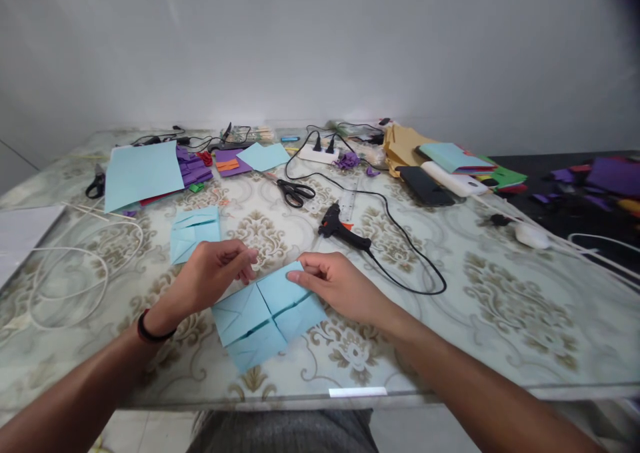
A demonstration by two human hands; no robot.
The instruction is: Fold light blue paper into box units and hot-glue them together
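Observation:
Light blue folded paper [270, 313], creased into panels with slits along the folds, lies tilted near the table's front edge. My right hand [333, 283] pinches its upper right corner, thumb on top. Just above its upper left edge is my left hand [217, 273], fingers loosely apart and holding nothing that I can see. Beyond that hand, a second light blue folded paper [195, 233] rests on the table. A black glue gun [345, 229] lies on its side past my right hand, its cable looping to the right.
Black-handled scissors [295, 191] lie behind the glue gun. Blue sheets [143, 173] and purple paper strips [193, 166] are at the back left. A white power strip [317, 154], a phone [425, 186] and brown envelopes [405, 145] stand farther back. White cable [105, 273] coils at left.

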